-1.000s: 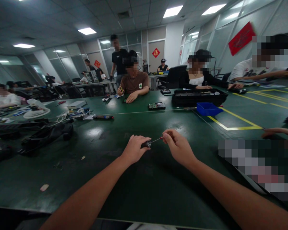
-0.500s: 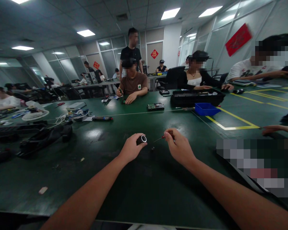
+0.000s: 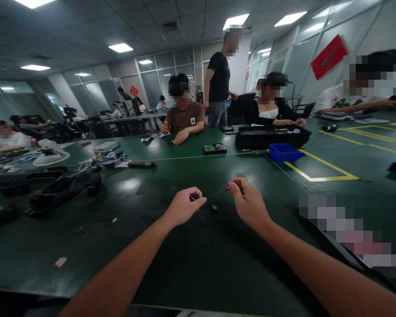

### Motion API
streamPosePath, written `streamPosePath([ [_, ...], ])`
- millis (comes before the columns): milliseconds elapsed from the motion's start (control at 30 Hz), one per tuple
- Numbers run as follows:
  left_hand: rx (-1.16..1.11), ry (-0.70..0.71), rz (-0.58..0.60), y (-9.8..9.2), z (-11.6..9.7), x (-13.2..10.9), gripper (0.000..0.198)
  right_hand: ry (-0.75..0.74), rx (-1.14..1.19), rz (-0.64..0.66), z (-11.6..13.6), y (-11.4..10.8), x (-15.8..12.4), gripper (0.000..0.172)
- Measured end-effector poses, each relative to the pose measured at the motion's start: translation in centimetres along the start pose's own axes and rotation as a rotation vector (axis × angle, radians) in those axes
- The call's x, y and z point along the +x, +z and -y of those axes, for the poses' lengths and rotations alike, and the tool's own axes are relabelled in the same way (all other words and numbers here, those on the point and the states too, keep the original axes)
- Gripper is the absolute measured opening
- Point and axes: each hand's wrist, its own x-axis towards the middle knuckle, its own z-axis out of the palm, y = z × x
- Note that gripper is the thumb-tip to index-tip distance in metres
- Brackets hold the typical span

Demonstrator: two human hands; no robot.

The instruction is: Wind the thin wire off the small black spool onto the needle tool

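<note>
1. My left hand [image 3: 185, 204] is curled round a dark cylinder [image 3: 194, 197], fingers wrapped over it and thumb along the near side; its pale rim shows between them.
2. My right hand [image 3: 246, 198] is closed in a pinch on a slim screwdriver [image 3: 227, 189], its thin shaft pointing left, the tip just beside my left fingertips and apart from the cylinder.
3. A small dark piece [image 3: 214, 208] sits on the green counter [image 3: 191, 264] between my hands, touching neither; it's too small for me to make out.
4. The counter's near edge runs under my left forearm, well back from both hands, with a broad stretch of green surface between.
5. Ahead, the nearest thing is a circuit-board unit [image 3: 215, 149], well beyond my fingers, past a pale line across the counter.
6. Ahead and to the right, a blue tray [image 3: 285, 152] stands in front of a long black tray [image 3: 272, 137], near the corner of some yellow tape [image 3: 333, 179].
7. On my left, a black casing [image 3: 66, 191] and a pen-like tool [image 3: 141, 164] lie well apart from my hand.
8. On my right, a blurred-out flat object [image 3: 346, 237] lies beyond my forearm.
</note>
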Motion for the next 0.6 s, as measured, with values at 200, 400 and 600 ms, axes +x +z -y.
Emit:
streamPosePath([
  [200,0.376,0.177,0.145,1.8,-1.1,0.0,0.021,0.004,-0.001,-0.022,0.2,-0.1,0.1,0.026],
  [400,0.547,0.198,0.193,3.6,-0.1,1.8,0.029,0.006,-0.005,-0.024,-0.2,-0.2,0.1,0.027],
  [600,0.379,0.153,0.204,2.1,-0.1,2.4,0.024,0.002,0.004,-0.027,-0.1,-0.4,0.2,0.026],
])
